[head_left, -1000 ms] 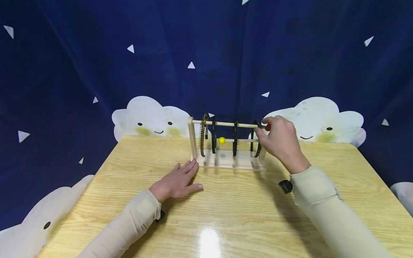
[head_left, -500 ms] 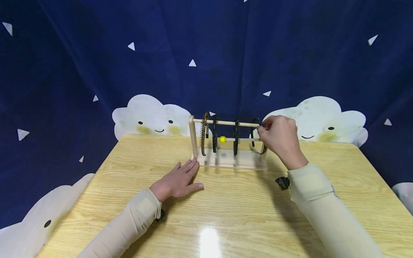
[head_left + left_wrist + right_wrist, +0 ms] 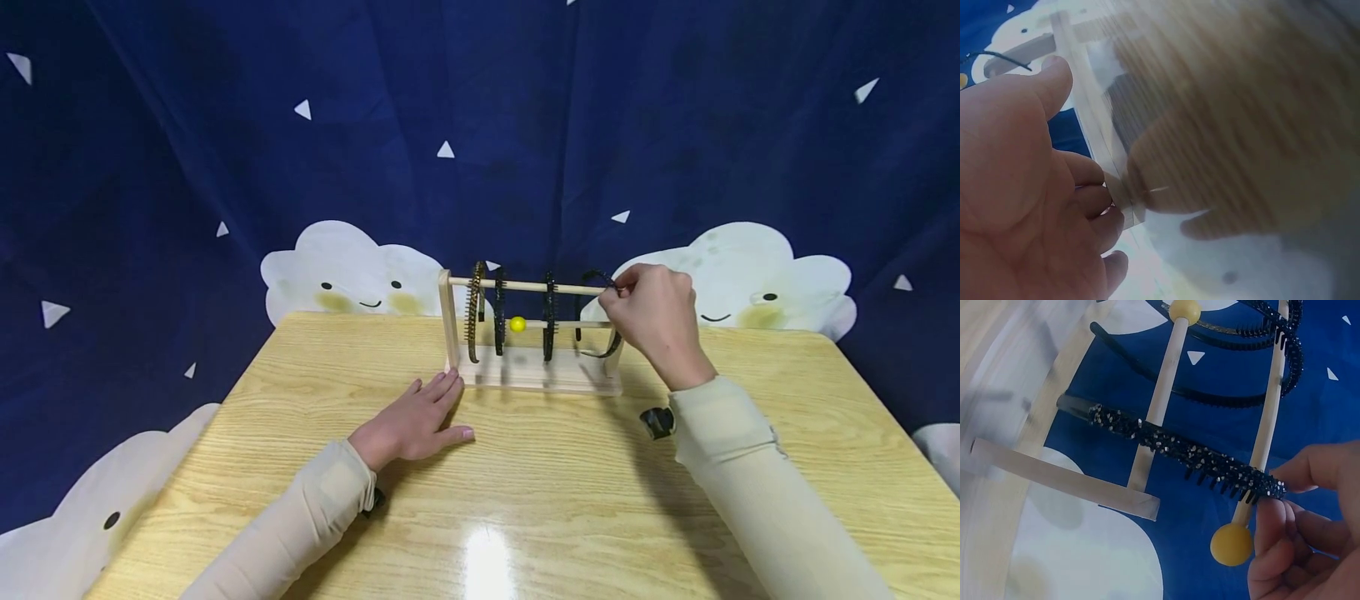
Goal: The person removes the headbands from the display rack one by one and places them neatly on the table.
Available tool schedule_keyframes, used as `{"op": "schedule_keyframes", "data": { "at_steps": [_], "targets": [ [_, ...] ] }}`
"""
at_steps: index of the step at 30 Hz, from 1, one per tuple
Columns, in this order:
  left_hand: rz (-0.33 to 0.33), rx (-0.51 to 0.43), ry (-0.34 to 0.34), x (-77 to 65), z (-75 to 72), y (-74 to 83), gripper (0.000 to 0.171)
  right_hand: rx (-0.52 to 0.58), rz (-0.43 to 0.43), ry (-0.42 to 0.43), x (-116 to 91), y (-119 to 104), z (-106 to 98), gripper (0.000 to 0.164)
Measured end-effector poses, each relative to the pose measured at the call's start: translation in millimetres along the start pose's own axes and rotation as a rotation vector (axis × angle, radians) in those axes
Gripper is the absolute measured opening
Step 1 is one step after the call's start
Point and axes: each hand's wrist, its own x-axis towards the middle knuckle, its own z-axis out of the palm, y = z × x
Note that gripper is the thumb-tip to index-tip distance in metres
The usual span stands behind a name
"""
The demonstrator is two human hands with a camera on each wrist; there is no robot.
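Pinching a black headband [image 3: 1180,449] between fingertips: the right hand [image 3: 652,323]. Touching the rack [image 3: 525,377] with straight fingers: the left hand [image 3: 412,422].

In my head view the right-hand grip [image 3: 654,321] hides the right end of the upper rod [image 3: 525,286] and part of the sparkly black headband [image 3: 1172,444], and the lower edge cuts off both sleeves [image 3: 765,475] and the counter [image 3: 570,517]. From the left wrist I lose the left-hand grip [image 3: 1022,175] past the left and bottom edges, and a brown patch [image 3: 1241,106] beside it is too smeared for me to identify. From the right wrist, the top edge crops some other headbands [image 3: 1229,345], and the right-hand grip runs out of the right side.
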Motion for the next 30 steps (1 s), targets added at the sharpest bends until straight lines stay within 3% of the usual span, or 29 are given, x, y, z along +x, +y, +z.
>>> {"op": "schedule_keyframes", "data": {
  "at_steps": [30],
  "targets": [
    [-0.007, -0.001, -0.003, -4.4, -2.6, 3.2, 0.084, 0.022, -0.055, 0.073, 11.5, -11.6, -23.8, 0.021]
  ]
}}
